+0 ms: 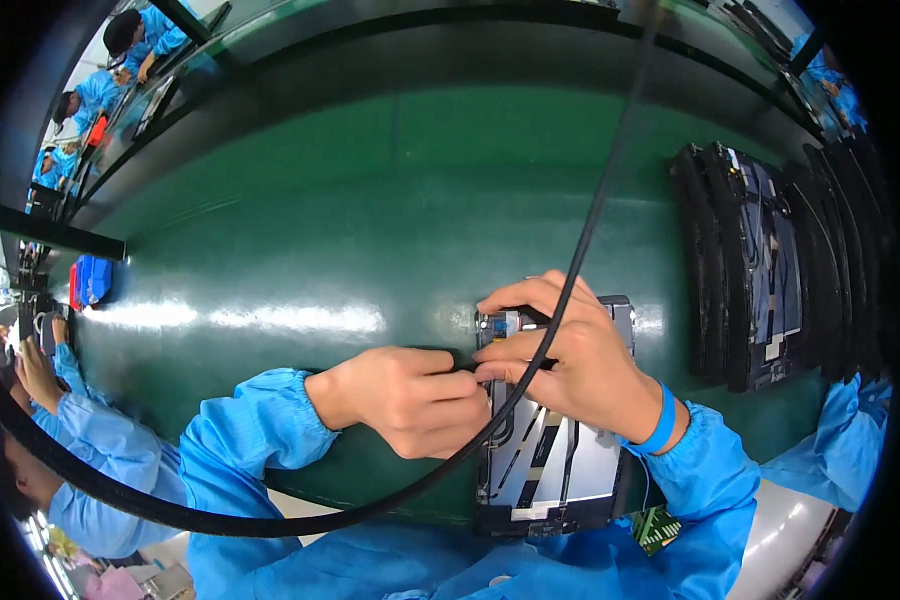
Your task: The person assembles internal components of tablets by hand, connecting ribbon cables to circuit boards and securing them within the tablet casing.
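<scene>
An opened flat electronic device, like a tablet (590, 470), lies on the green bench in front of me, with a black frame and silver-grey inner panels. My left hand (410, 402) is closed at its left edge, fingers curled and tips pinched together. Over the upper half of the device reaches my right hand (580, 355), its thumb and a finger pinched close to the left fingertips and another finger stretched toward the top left corner. Whatever the fingertips hold is too small or hidden to name. A blue band (660, 422) circles my right wrist.
A thick black cable (610, 170) arcs across the view in front of my right hand. Similar black devices (770, 260) stand in a row at the right on the green bench (300, 240). Blue and red objects (92, 281) sit far left. Co-workers in blue sleeves (120, 470) work nearby.
</scene>
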### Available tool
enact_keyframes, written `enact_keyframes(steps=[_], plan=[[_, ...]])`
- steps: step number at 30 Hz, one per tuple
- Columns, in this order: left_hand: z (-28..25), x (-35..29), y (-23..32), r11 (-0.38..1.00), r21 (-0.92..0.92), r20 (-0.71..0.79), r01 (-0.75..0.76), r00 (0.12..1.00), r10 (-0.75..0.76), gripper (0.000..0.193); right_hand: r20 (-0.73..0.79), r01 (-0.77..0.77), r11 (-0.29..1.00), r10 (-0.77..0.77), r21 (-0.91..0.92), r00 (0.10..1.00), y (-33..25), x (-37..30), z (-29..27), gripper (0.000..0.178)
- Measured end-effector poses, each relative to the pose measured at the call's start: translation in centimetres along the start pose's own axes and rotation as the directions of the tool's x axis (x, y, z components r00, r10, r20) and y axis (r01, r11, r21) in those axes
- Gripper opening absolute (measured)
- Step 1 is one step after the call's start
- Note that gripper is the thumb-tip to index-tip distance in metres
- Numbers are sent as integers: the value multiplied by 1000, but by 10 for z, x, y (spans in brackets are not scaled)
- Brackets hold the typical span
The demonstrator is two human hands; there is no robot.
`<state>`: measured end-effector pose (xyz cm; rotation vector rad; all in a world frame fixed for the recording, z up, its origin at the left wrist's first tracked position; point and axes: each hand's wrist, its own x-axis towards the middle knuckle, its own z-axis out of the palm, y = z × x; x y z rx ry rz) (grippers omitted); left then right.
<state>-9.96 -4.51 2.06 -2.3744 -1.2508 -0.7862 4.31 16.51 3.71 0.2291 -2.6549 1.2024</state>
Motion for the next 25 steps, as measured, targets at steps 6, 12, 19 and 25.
enact_keyframes(steps=[6, 12, 19, 25], plan=[[5, 1, -11, 998, -41, 6, 43, 999, -43, 18, 3, -3, 999, 3, 40, 1000, 5, 3, 0, 19], [-3, -3, -16, 999, -24, 36, 25, 999, -24, 24, 25, -10, 991, 7, 134, 1000, 10, 4, -6, 18], [-2, -7, -11, 998, -6, 15, 66, 998, -66, 30, -40, -15, 984, 22, 179, 999, 9, 2, -5, 12], [0, -9, -10, 991, -40, 49, 124, 991, -122, 38, -45, -86, 968, 99, 236, 994, 7, 0, -5, 12]])
